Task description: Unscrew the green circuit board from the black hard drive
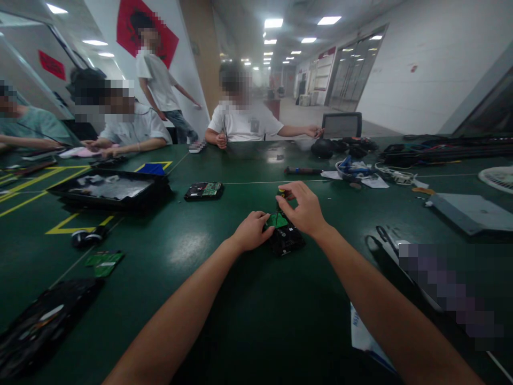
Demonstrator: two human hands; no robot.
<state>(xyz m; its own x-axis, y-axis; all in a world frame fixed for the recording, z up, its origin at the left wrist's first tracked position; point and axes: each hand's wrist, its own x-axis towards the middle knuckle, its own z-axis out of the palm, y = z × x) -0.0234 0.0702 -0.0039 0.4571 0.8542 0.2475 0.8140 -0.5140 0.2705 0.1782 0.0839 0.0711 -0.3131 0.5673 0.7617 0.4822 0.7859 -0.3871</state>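
A black hard drive [287, 241] with a green circuit board [277, 220] lies on the green table in front of me. My left hand [251, 232] grips its left side, thumb and fingers at the edge. My right hand [305, 208] pinches the handle of a small screwdriver [282, 192] from above. The screwdriver stands nearly upright, its shaft pointing down at the circuit board. I cannot make out whether its tip sits in a screw.
Another hard drive [204, 191] lies farther back, left of a second screwdriver [303, 171]. A black tray [112, 187], a loose circuit board [105, 263] and a dark device [48, 321] are at left. A grey metal box [473, 212] stands right. People sit across the table.
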